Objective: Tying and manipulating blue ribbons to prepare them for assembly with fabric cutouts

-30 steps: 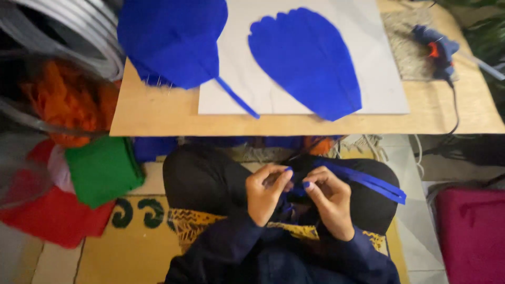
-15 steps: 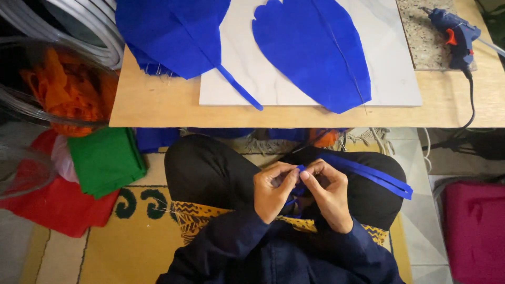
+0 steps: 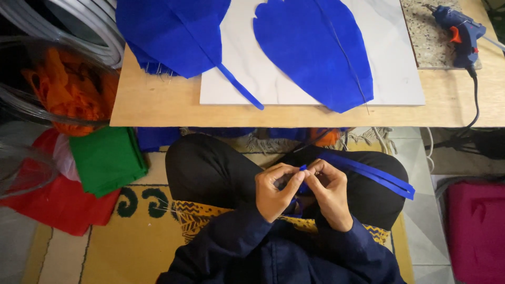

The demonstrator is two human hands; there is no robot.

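Observation:
I sit cross-legged before a low wooden table [image 3: 158, 108]. My left hand [image 3: 274, 190] and my right hand [image 3: 329, 192] meet over my lap, both pinching the end of a narrow blue strip [image 3: 368, 176]. The strip runs from my fingertips to the right across my knee. On the table lies a white board [image 3: 392, 63] with a large blue leaf-shaped cutout [image 3: 315, 50] on it. A second blue leaf shape with a stem [image 3: 173, 31] overlaps the board's left edge.
A blue glue gun [image 3: 457, 31] rests on a speckled tile at the table's far right, its cord hanging off the edge. Green fabric [image 3: 108, 158], red fabric [image 3: 58, 202] and orange material [image 3: 63, 89] lie at the left. A pink cushion [image 3: 476, 231] sits at the right.
My view has shifted slightly, so the table sits lower in the frame. Both hands stay together over my lap, fingers working the end of the blue strip.

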